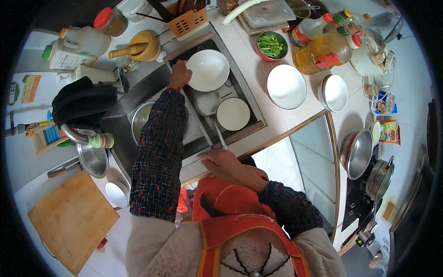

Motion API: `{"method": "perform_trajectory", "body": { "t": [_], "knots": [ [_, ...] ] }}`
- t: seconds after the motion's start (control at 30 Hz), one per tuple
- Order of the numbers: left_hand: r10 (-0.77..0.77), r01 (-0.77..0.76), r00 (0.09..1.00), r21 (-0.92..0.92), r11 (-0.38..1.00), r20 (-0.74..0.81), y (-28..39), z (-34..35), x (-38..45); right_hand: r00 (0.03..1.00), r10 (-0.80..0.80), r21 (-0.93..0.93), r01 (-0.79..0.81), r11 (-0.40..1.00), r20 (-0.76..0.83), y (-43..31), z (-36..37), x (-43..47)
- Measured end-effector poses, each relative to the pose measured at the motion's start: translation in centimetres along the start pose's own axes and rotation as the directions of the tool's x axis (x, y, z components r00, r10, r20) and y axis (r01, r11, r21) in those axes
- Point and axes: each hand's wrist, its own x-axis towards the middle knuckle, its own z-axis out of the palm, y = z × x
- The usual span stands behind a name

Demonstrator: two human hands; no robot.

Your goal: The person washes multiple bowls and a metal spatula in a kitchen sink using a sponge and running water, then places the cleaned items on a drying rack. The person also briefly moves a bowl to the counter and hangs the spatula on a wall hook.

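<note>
My left hand [180, 75] grips the left rim of a white bowl [208, 70], which is over the far part of the right sink basin. Below that bowl, a metal ladle or wok spatula [207, 104] and a smaller white bowl [233, 114] are in the same basin. At the front edge of the sink, my right hand [221, 164] is near the spatula's handle with its fingers apart; nothing shows in it. In the left basin a metal bowl [140, 119] is partly hidden by my left sleeve.
White bowls [286, 86] stand on the counter right of the sink, near a bowl of cut green vegetables [271, 45] and oil bottles [320, 53]. A faucet [74, 135] and colander [93, 159] are at left, above a wooden cutting board [73, 221]. A steel basin [359, 155] stands beside the stove.
</note>
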Motion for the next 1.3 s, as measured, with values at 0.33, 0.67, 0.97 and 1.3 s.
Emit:
{"method": "perform_trajectory", "body": {
  "t": [0.33,0.67,0.97,1.3],
  "knots": [
    [-0.404,0.347,0.912,-0.660,0.667,0.071,-3.0,-13.6,-18.7,0.950,-0.117,-0.538,0.262,0.801,0.288,5.8,10.9,12.8],
    [-0.578,0.543,0.797,-0.215,0.812,-0.172,-19.3,-13.6,-29.0,0.845,-0.455,-0.817,0.459,0.350,0.280,12.2,19.2,23.9],
    [0.017,0.147,0.956,0.531,0.835,-0.293,-28.5,-6.5,-31.4,0.978,-0.095,-0.527,0.181,0.830,0.187,12.6,17.8,20.6],
    [-0.405,0.518,0.837,0.294,0.803,-0.368,-21.5,-4.2,-24.3,0.943,0.182,-0.582,0.016,0.813,0.279,6.0,15.2,16.8]
  ]
}}
